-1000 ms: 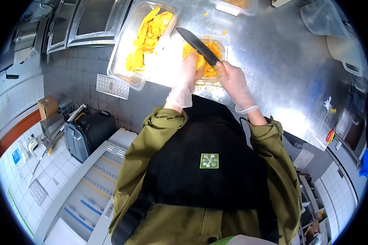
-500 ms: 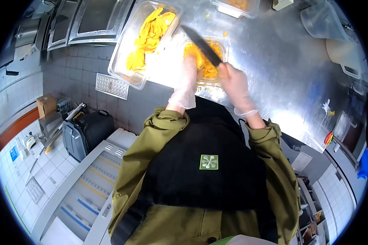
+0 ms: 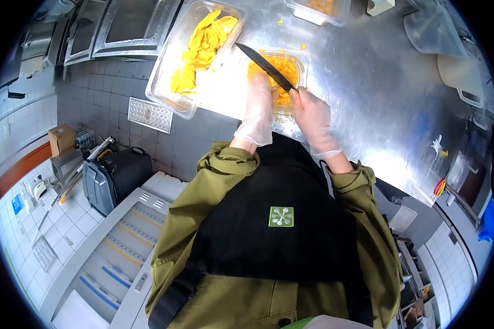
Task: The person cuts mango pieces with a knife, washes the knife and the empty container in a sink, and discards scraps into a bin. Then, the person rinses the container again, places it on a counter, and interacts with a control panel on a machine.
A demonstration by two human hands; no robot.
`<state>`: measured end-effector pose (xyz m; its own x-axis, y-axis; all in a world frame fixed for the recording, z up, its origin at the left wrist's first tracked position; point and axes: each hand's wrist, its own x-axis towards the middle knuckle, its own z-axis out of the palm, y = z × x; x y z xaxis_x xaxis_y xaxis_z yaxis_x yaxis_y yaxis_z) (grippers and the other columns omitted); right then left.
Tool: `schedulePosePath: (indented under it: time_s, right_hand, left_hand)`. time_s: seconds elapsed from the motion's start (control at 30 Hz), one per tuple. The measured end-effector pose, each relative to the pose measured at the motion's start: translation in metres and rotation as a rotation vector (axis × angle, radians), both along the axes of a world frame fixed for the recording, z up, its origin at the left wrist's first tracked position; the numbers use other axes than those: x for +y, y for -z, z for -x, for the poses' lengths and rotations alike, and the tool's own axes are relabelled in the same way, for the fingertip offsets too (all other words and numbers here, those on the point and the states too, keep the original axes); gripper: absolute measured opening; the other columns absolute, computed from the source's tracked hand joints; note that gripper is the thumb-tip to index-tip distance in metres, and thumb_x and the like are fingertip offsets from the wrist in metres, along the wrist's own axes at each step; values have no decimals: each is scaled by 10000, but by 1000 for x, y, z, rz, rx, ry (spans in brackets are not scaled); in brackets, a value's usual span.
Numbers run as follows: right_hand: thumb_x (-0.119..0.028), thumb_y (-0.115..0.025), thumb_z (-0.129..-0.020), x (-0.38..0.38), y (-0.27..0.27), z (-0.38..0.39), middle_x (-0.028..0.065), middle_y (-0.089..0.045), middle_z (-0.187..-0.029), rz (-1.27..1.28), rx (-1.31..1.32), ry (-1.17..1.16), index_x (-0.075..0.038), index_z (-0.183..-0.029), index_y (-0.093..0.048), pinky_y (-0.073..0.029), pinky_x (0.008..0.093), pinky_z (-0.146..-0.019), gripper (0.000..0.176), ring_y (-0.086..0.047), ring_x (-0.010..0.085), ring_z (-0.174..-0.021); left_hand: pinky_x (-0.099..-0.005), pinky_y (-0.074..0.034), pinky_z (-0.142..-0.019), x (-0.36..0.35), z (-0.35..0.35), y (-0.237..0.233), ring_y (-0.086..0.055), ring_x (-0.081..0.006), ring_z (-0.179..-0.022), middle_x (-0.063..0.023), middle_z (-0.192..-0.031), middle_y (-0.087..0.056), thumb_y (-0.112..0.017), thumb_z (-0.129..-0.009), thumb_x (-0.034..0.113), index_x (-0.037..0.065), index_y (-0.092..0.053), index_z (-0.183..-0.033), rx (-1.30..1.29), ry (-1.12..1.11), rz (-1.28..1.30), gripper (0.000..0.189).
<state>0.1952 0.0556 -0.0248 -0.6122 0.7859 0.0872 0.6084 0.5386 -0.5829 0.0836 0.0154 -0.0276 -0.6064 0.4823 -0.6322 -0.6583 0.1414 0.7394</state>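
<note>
Head view: the person looks down along their own body at a steel counter (image 3: 368,98), with both hands in thin clear gloves at its near edge.
Right hand: the right hand (image 3: 311,118) is clenched round the handle of a knife (image 3: 263,64).
Knife: its dark blade runs from the fist up to the far left and crosses above the small clear tub (image 3: 303,57), with the tip past the tub's left rim.
Left hand: the left hand (image 3: 258,104) reaches to the tub's near left side, fingers stretched under the blade. Whether they grasp anything or only rest there cannot be told.
Small tub: it stands on the counter just beyond both hands and holds orange fruit pieces (image 3: 284,70).
Large tray: a large clear tray (image 3: 162,88) sits just left of the tub at the counter's left edge, with yellow peels (image 3: 200,46) heaped in it.
Far edge: a second tub (image 3: 313,12) with orange contents is cut off by the frame.
Clothing: olive sleeves and a black apron (image 3: 280,252) fill the near part.
Floor: a black case (image 3: 118,178) stands down on the left, on white tiles.
</note>
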Motion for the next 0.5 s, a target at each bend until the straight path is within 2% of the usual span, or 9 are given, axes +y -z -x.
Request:
schedulePosePath:
  time_s: [0.17, 0.27, 0.37, 0.5]
  right_hand:
    - [-211, -555, -826, 4, -2, 7, 100, -515, -554, -172, -9, -37, -73, -694, -476, -416, 362, -429, 207, -534, 284, -491]
    - [-205, -569, -813, 10, 0, 13, 82, -511, -553, -236, 24, -113, -86, -701, -477, -419, 331, -413, 188, -539, 246, -475]
    - [-268, -579, -787, 15, 2, 18, 51, -513, -540, -299, 5, -174, -113, -671, -476, -424, 325, -405, 220, -547, 220, -472]
    - [-198, -580, -790, 23, 7, 19, 43, -516, -565, -340, -16, -283, -105, -711, -467, -429, 317, -406, 166, -553, 211, -481]
  left_hand:
    - [-213, -249, -424, 1, -5, 6, -312, -64, -479, 23, -623, -405, -372, -897, 231, 81, -482, -887, -10, -32, -58, 186]
    - [-210, -269, -429, -2, -5, 2, -332, -67, -488, 14, -637, -431, -379, -898, 225, 75, -488, -905, -1, 28, -41, 186]
    - [-211, -282, -426, -3, -7, 0, -348, -68, -488, 5, -647, -450, -386, -893, 224, 69, -495, -930, 4, -30, 7, 193]
    - [-203, -296, -432, -22, 12, 1, -367, -69, -507, -2, -685, -466, -414, -887, 223, 73, -485, -958, -160, 169, -14, 180]
